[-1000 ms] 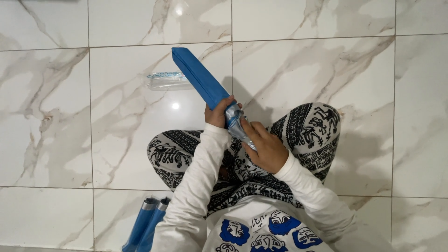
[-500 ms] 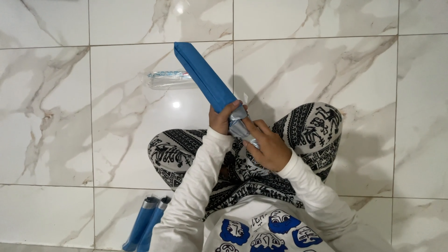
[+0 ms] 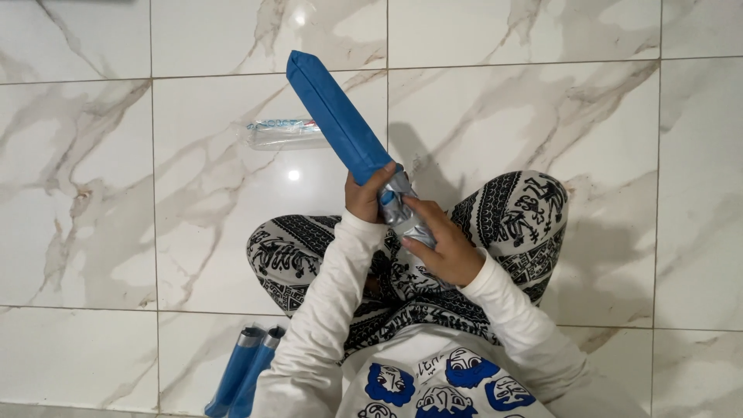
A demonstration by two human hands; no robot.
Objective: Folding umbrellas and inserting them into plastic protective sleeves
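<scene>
From my seat at the far end of this feed I am looking straight down at a marble-tiled floor (image 3: 93, 193), white with brown veining. Low at the left, two rolled blue items with silver ends (image 3: 246, 370) lie side by side on the tiles, touching each other, just beside the left sleeve. Higher up, a clear plastic wrapper (image 3: 280, 134) lies flat on the floor, partly tucked behind the long blue thing.

That long blue sleeve (image 3: 334, 118), a flat fabric-like cover with a pointed far end, is raised off the floor and slants up and to the left, its near end gathered between the hands above the lap. My left hand (image 3: 368, 195) is clenched around the lower end of the blue sleeve, fingers wrapped over it, thumb towards the body. Just to its right, a silver crinkled piece (image 3: 401, 207) sticks out from the sleeve's mouth, with a small blue spot showing on it. My right hand (image 3: 443, 246) is closed on this silver piece from below, fingers pinching along it, so the two hands are touching or nearly so.

Beneath them are crossed legs in black-and-white patterned trousers (image 3: 518, 213), and a white top with blue cartoon prints (image 3: 441, 379) fills the lower edge.
</scene>
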